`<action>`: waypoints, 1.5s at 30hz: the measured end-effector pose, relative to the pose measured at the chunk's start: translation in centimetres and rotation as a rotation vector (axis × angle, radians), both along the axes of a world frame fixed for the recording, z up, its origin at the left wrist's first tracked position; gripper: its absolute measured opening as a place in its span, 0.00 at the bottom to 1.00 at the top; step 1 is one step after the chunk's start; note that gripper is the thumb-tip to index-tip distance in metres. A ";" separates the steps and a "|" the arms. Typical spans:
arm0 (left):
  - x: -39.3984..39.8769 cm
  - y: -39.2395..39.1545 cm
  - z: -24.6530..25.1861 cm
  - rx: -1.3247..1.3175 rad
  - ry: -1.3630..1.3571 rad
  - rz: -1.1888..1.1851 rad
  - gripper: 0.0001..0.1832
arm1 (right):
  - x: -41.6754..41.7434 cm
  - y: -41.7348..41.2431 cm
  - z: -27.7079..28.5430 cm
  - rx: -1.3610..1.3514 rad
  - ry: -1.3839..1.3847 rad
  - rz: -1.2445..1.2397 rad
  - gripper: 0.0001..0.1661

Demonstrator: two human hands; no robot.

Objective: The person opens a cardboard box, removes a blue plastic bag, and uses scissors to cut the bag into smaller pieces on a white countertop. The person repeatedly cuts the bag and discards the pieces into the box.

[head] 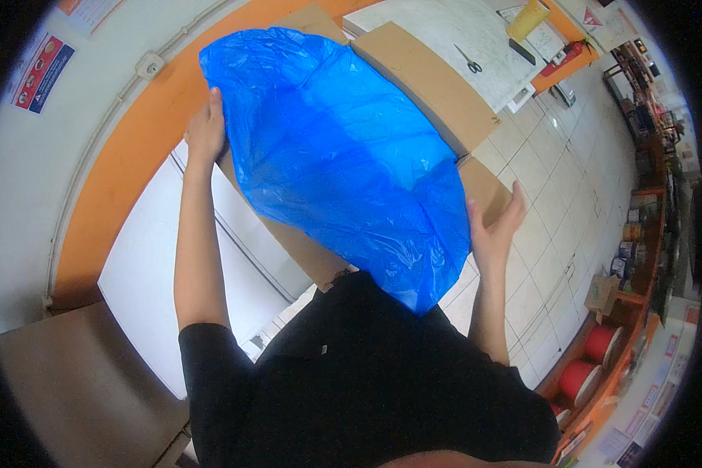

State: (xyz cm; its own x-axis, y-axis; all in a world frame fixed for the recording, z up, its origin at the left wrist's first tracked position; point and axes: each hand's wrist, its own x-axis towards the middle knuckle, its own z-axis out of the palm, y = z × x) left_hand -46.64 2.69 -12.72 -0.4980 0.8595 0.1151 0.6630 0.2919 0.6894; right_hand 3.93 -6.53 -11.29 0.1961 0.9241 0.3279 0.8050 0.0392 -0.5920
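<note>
A thin blue plastic bag (327, 152) is spread across an open cardboard box (433, 88), its edges draped over the box's sides. My left hand (206, 130) lies against the bag's left edge, thumb pointing up along it; its other fingers are mostly hidden, so its grip is unclear. At the right side my right hand (494, 234) has thumb and fingers spread apart, with the thumb by the bag's edge. A cardboard flap (485, 181) shows behind that hand. The near end of the bag hangs down in front of my black shirt (357, 362).
Beyond the box, scissors (470, 61), a black object (522, 51) and a yellow roll (527, 19) lie on a white table (433, 29). A white surface (152, 234) stands left by the orange-and-white wall. Shelves with cans (632, 234) and red spools (582, 380) line the right.
</note>
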 end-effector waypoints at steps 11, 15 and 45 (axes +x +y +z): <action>0.9 -2.1 -5.4 -0.185 0.040 0.065 0.41 | 1.7 2.1 -7.4 -0.283 0.316 0.006 0.56; 1.5 -2.1 -4.8 -0.188 0.073 0.074 0.41 | 1.9 3.6 -7.7 -0.355 0.356 0.017 0.52; 1.5 -1.8 -6.2 -0.126 -0.039 0.120 0.39 | -0.2 7.7 -13.4 -0.097 0.653 0.256 0.43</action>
State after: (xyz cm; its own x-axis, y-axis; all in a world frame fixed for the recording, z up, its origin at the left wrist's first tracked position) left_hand -45.10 0.91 -18.95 -0.5997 0.8001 -0.0111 0.5915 0.4526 0.6673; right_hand 3.74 1.12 -24.71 0.0972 0.9866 0.1311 0.2568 0.1024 -0.9610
